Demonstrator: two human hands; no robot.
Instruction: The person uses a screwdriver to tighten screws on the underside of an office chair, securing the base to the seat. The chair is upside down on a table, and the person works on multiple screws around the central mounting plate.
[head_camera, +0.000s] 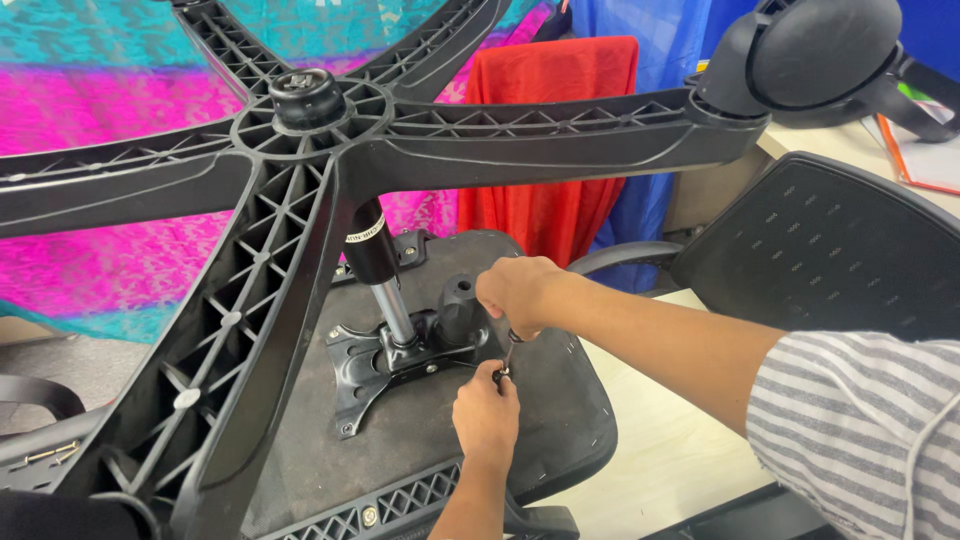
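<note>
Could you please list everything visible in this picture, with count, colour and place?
Chair base: one, black, five-armed, upturned, filling the top.
Caster: one, black, top right.
Gas cylinder: one, black and silver, centre.
Mounting plate: one, black, on the seat underside.
Seat underside: one, black, centre.
Tool: one, thin, dark, between the hands.
Backrest: one, black mesh, right.
Red cloth: one, behind.
Patterned fabric: pink and teal, left.
Left hand: at the tool's tip.
Right hand: gripping the tool's top.

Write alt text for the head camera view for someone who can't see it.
Two bare hands work a small tool at the black metal mounting plate under an overturned black office chair seat: right hand above, left hand below. The black plastic five-spoke chair base looms overhead.
</note>
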